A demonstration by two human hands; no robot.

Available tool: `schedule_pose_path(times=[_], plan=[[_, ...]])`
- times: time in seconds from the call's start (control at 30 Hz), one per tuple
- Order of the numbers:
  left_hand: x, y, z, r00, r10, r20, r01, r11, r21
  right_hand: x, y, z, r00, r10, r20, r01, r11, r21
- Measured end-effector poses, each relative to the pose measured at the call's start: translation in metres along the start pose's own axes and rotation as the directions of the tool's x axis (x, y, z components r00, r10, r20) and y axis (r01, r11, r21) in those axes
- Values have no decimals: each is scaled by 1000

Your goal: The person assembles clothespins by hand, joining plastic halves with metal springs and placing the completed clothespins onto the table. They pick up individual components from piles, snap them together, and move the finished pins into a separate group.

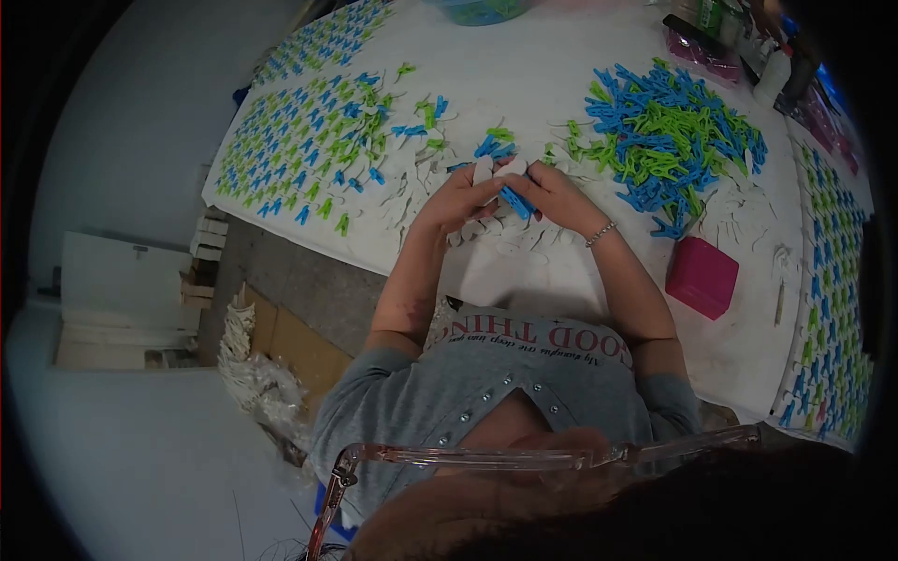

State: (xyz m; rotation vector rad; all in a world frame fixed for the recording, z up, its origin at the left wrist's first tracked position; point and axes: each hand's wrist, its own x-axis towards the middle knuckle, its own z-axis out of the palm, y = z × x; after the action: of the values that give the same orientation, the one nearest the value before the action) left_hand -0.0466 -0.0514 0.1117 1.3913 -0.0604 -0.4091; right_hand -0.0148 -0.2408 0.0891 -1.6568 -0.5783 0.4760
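My left hand point(456, 200) and my right hand point(558, 194) meet over the near part of the table, closed in a pinch, thumbs close together. White coverings point(483, 169) show at the thumb tips. Between the hands is a blue plastic clothespin point(516, 203), its far part hidden by fingers; both hands appear to grip it. Just beyond my fingers lie blue and green clothespins point(493, 147). Loose white strips point(408, 196) are scattered beside my left hand. A beaded bracelet point(601, 233) is on my right wrist.
A large pile of blue and green clothespins point(669, 131) is right of my hands, with a magenta block point(702, 278) nearer me. Rows of clothespins point(290, 140) cover the left side; more rows point(828, 290) lie far right. A basin point(482, 9) and bottle point(774, 75) stand at the back.
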Motion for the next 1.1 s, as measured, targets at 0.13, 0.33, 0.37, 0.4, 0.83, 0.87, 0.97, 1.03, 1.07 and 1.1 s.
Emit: schedule_pose_path(times=[0.13,0.33,0.37,0.4,0.83,0.87,0.97,1.03,1.07,1.1], plan=[[-10,-2,2,988,95,-124,-55,956,290,-1,-1,20,996,-52,-66,46,994,-95],[-26,9,-87,770,362,-526,-249,929,275,-19,-24,-40,979,-74,-189,3,936,-352],[-31,11,-101,749,403,-525,-168,883,438,-25,-31,-54,937,-21,-348,-106,934,-341],[-35,9,-111,733,443,-516,-77,808,584,-25,-14,-71,938,-16,-345,-110,933,-344],[29,-34,-14,860,479,173,-392,406,825,-29,42,-12,912,-112,-394,-232,651,-723],[40,-41,-8,837,502,219,-449,401,798,-30,53,-6,882,-194,-429,-228,621,-750],[56,-52,-1,809,556,190,-488,456,744,-32,71,-8,887,-252,-386,-141,649,-748],[59,-52,4,810,574,117,-470,519,714,-35,63,-16,886,-226,-405,-137,706,-695],[56,-53,5,817,571,85,-446,530,721,-36,58,-20,889,-201,-412,-123,761,-637],[53,-52,8,822,567,52,-420,542,728,-37,54,-20,887,-198,-417,-129,760,-637]])
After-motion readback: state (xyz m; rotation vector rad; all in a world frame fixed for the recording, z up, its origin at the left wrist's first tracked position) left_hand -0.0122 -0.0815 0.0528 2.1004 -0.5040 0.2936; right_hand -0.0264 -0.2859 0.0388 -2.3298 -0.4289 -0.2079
